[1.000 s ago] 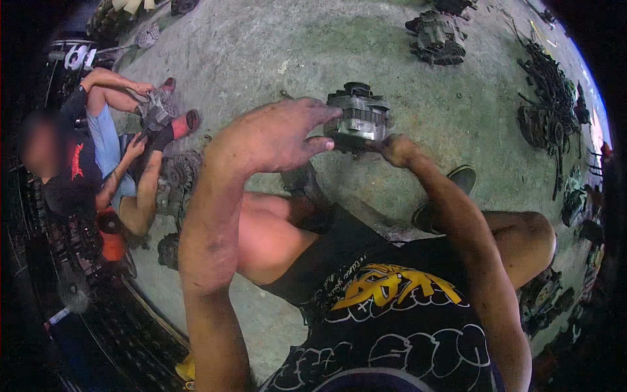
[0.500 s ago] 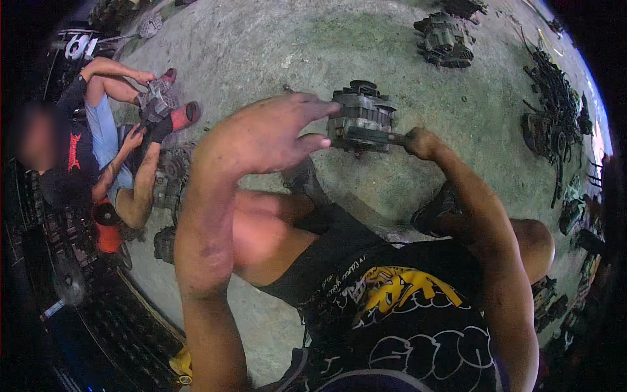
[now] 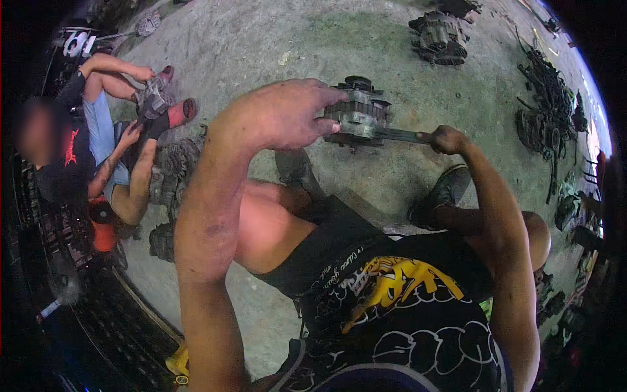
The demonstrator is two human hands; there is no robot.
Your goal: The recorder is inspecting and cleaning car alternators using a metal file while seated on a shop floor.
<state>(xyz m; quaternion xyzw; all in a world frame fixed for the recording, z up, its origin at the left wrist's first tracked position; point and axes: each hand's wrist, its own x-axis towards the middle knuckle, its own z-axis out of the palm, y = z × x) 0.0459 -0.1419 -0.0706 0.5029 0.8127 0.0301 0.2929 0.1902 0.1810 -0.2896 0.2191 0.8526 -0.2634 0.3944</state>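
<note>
An alternator (image 3: pixel 359 115), grey metal with a dark pulley on top, stands on the concrete floor in front of me. My left hand (image 3: pixel 295 116) grips its left side, fingertips near the top and thumb lower down. In the fist of my right hand (image 3: pixel 448 140) is the end of a long, dark, flat-handled wrench (image 3: pixel 405 135). The wrench runs leftward to the lower front of the alternator; its working end cannot be made out against the casing.
At the left a seated person (image 3: pixel 108 140) holds another alternator (image 3: pixel 157 101). More alternators (image 3: pixel 173 163) lie beside that person. A further unit (image 3: pixel 439 38) sits at the far right, with a heap of dark cables and parts (image 3: pixel 552 98) along the right edge. My shoes (image 3: pixel 441 196) flank the work.
My right hand has moved right, and more of the wrench shows out from the alternator. My left hand has shifted slightly up and right against the casing.
</note>
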